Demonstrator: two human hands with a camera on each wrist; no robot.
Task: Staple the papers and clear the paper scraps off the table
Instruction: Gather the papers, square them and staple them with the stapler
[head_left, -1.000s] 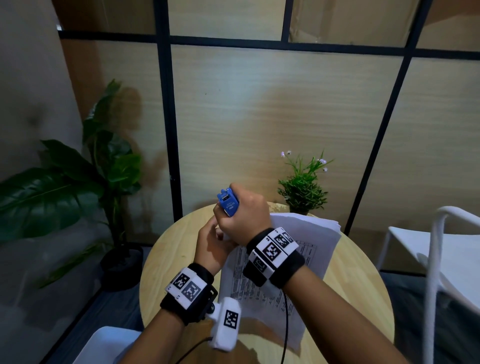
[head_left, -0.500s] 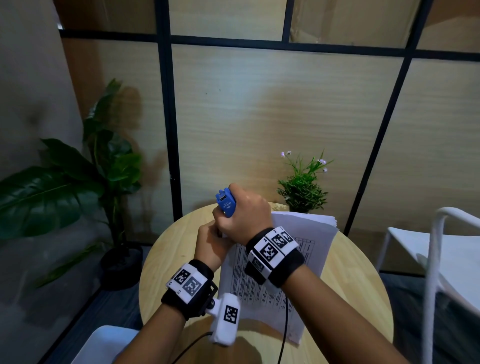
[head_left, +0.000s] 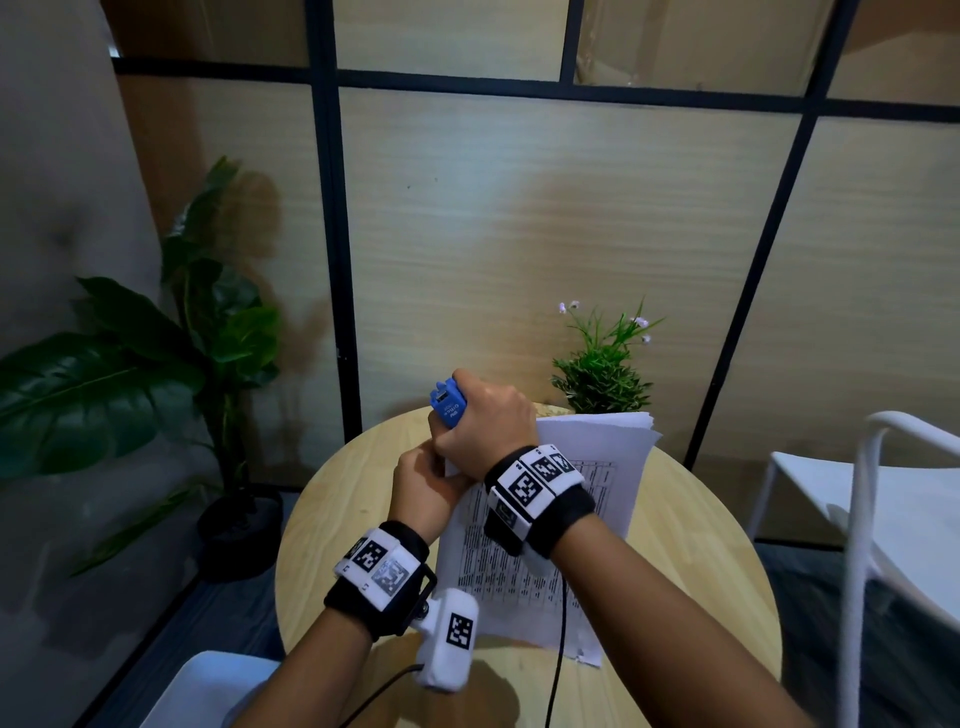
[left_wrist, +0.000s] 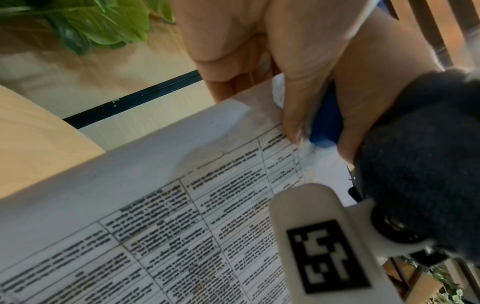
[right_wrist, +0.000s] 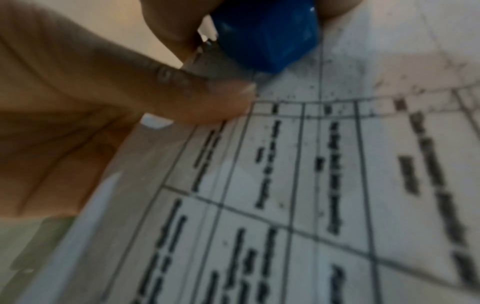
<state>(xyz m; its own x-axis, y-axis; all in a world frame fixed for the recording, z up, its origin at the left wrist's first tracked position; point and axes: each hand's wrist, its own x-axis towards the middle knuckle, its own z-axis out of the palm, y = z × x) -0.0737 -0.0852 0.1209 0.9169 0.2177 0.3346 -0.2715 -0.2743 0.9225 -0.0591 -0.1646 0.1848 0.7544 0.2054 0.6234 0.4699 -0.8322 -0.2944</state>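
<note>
A stack of printed papers (head_left: 582, 519) is lifted at its near-left corner over the round wooden table (head_left: 691, 561). My right hand (head_left: 483, 421) grips a blue stapler (head_left: 447, 405) whose nose sits on that corner of the papers (right_wrist: 337, 164). The stapler (right_wrist: 267, 35) presses on the sheet beside my left thumb. My left hand (head_left: 426, 483) pinches the same corner of the papers (left_wrist: 182, 205) just under the stapler (left_wrist: 326, 115). No paper scraps show in any view.
A small potted plant (head_left: 602, 374) stands at the table's far edge behind the papers. A large leafy plant (head_left: 156, 364) is on the floor at left. A white chair (head_left: 883, 519) stands at right, and another white seat (head_left: 208, 686) is at the near left.
Both hands, the stapler and the papers have stayed almost still; the stapler has shifted very slightly left.
</note>
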